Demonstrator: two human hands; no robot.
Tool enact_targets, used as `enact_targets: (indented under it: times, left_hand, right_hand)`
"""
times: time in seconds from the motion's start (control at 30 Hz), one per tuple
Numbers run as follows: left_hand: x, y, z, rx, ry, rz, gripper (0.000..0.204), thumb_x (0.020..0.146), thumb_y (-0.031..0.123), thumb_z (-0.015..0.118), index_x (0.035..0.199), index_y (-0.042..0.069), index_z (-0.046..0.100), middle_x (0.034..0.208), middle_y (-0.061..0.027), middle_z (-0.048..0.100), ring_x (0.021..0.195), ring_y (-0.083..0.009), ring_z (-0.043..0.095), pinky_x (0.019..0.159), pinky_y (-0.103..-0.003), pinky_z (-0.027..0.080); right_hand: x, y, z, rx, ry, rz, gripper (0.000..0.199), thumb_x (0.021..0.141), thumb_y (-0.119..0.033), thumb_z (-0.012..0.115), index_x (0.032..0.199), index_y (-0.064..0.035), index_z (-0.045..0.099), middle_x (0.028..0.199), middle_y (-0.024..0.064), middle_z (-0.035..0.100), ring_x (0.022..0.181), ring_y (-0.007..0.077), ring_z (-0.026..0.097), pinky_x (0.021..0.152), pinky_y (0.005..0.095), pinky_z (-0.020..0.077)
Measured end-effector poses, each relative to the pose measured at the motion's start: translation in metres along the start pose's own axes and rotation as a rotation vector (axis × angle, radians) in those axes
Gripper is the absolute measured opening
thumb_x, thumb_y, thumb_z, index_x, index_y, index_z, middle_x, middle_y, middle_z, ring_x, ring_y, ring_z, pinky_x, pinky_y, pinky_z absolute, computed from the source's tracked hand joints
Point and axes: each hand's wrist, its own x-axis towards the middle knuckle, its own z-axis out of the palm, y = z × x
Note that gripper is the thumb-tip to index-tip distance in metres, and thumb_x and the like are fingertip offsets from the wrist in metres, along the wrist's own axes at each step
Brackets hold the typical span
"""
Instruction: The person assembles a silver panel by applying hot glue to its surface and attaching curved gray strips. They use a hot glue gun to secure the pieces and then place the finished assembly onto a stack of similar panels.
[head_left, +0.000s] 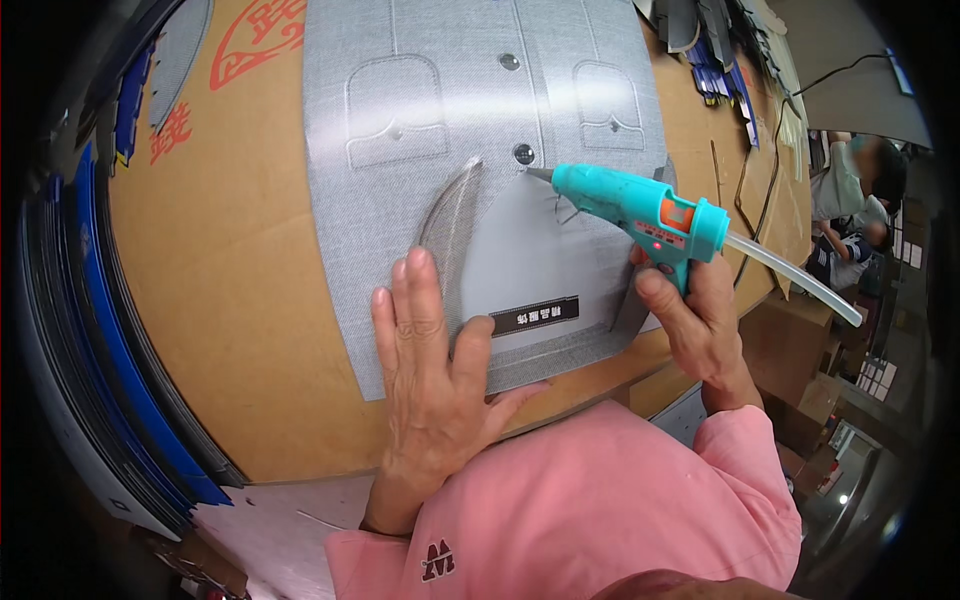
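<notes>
My right hand grips a teal hot glue gun by its handle. A long translucent glue stick pokes out of the gun's back end. The nozzle points left, at a grey sheet printed like a denim shirt, just below a black button. My left hand lies flat with fingers extended across the sheet's lower left part and a curved grey flap. Close to its index fingertip is a small black label. Whether the nozzle touches the sheet, I cannot tell.
Brown cardboard with red print covers the table. Stacked blue and grey sheets stand along the left edge. Cut grey and blue pieces lie at the far right, near a black cable. Other people are farther off at right.
</notes>
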Motion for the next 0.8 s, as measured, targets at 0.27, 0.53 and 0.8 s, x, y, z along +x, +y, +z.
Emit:
enact_targets:
  times: [0.27, 0.53, 0.8]
  left_hand:
    - [-0.001, 0.000, 0.001, 0.011, 0.004, 0.006, 0.067, 0.061, 0.047, 0.080, 0.102, 0.001, 0.052, 0.146, -0.0374, 0.019, 0.138, -0.0482, 0.020, 0.107, -0.064, 0.017]
    - [-0.001, 0.002, -0.007, -0.027, -0.034, 0.008, 0.062, 0.062, 0.043, 0.080, 0.098, 0.002, 0.051, 0.146, -0.0377, 0.018, 0.137, -0.0496, 0.020, 0.107, -0.064, 0.017]
    - [-0.011, 0.003, -0.007, -0.109, 0.084, 0.019, 0.042, 0.060, 0.023, 0.082, 0.084, 0.001, 0.055, 0.145, -0.0372, 0.021, 0.134, -0.0528, 0.025, 0.104, -0.066, 0.023]
  right_hand:
    - [0.004, -0.007, 0.001, -0.130, -0.024, -0.079, 0.039, 0.087, -0.015, 0.063, 0.120, 0.0004, 0.051, 0.093, 0.0168, 0.059, 0.085, 0.0342, 0.056, 0.075, 0.0402, 0.0432]
    - [0.003, -0.009, 0.007, 0.013, -0.028, -0.125, 0.040, 0.088, -0.011, 0.063, 0.123, 0.0001, 0.050, 0.108, 0.0176, 0.059, 0.088, 0.0295, 0.059, 0.078, 0.0369, 0.0457]
    - [-0.001, -0.007, 0.009, 0.198, 0.083, 0.081, 0.036, 0.091, -0.016, 0.061, 0.122, 0.0010, 0.052, 0.102, 0.0103, 0.066, 0.086, 0.0174, 0.060, 0.078, 0.0304, 0.0464]
